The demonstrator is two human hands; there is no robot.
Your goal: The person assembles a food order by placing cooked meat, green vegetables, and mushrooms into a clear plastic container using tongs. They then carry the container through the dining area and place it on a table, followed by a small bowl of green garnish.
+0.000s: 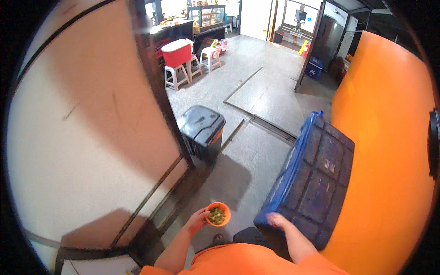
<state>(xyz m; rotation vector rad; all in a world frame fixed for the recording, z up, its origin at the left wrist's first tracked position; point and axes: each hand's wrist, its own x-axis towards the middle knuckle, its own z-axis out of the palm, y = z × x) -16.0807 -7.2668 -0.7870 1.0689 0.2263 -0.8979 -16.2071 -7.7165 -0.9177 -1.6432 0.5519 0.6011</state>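
Observation:
My left hand (197, 220) is closed on the side of a small orange bowl (228, 213), in front of my body. Chopped green pieces (216, 215), mixed with some paler bits, lie inside it. Just over the near left corner of a large dark container with a blue edge (321, 172) is my right hand (275, 220). Its fingers are blurred, and whether they touch the container cannot be made out.
A black lidded bin (203, 124) stands ahead on the left, by a pale wall panel (91, 123). An orange wall (385, 119) runs along the right. A metal track (273, 129) crosses the grey floor. Farther off, a red cooler (177, 55) rests on white stools.

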